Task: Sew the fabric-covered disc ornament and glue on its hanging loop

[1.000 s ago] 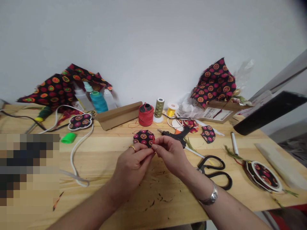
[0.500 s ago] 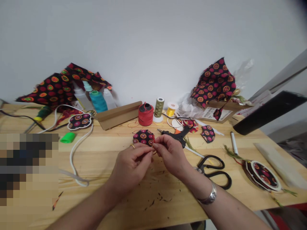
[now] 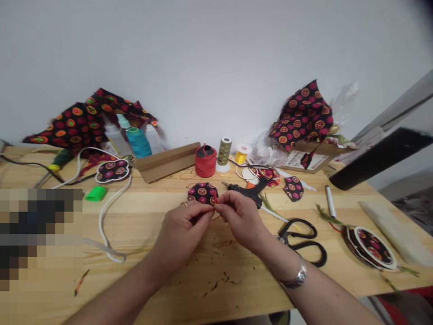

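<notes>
My left hand [image 3: 182,228] and my right hand [image 3: 241,219] meet fingertip to fingertip over the table, both in a pinch. A short bit of red thread [image 3: 215,198] shows where the fingertips come together; most of it is hidden by the fingers. Just beyond them lies a patterned fabric piece [image 3: 201,192] in black and magenta, its near edge covered by my hands. A black glue gun [image 3: 245,192] rests right of my right hand. Black-handled scissors [image 3: 302,241] lie beside my right forearm.
Along the wall stand a red thread spool [image 3: 205,162], an olive spool [image 3: 224,152], a yellow spool [image 3: 241,155] and a cardboard tray [image 3: 172,163]. A white cable [image 3: 103,212] curls at left. Round fabric-covered pieces [image 3: 374,248] lie at right, near a white marker [image 3: 330,203].
My fingertips have shifted slightly left and closer together around the red thread. The fabric piece and everything else on the table look the same.
</notes>
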Demonstrator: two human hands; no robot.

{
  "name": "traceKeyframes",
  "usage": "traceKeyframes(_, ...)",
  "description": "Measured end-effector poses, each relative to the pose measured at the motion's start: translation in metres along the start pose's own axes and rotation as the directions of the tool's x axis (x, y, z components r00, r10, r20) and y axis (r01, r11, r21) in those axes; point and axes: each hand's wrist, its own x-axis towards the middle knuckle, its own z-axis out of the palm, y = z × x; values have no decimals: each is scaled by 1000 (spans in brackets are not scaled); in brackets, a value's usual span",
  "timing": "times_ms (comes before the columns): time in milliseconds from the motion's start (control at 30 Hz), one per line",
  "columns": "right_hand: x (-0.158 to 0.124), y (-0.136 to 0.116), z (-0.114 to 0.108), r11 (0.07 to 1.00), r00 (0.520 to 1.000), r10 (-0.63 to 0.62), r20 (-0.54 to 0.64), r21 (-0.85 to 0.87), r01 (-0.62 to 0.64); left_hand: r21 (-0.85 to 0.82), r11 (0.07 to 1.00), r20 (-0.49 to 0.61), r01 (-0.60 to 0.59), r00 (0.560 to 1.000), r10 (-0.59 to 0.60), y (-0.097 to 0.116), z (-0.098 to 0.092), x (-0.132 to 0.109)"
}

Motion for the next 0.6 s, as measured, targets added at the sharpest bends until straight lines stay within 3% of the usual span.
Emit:
traceKeyframes(100, -1, -3, -1, 1000, 1000, 4, 6, -31, -4, 86, 990, -27, -115, 993, 117, -2, 1, 0)
traceKeyframes(200, -1, -7, -3, 993, 1000, -8, 1, -119, 9, 107, 985, -48, -132, 989, 138, -1, 1, 0)
traceKeyframes(300, -2, -9, -3, 986, 1000, -21, 3, -167, 21, -1, 998, 15, 61, 998, -61, 4, -1, 1)
traceKeyframes(400, -2, -10, -3, 984, 1000, -29, 8, -178, 30, -184, 925, 148, 332, 940, -308, 10, -2, 3)
traceKeyframes(500, -1, -10, -2, 982, 1000, -28, 12, -186, 29, -307, 870, 190, 386, 921, -342, 13, -2, 5)
traceKeyframes(600, -2, -9, -3, 982, 1000, -30, 10, -188, 31, -287, 881, 168, 377, 925, -341, 12, -2, 4)
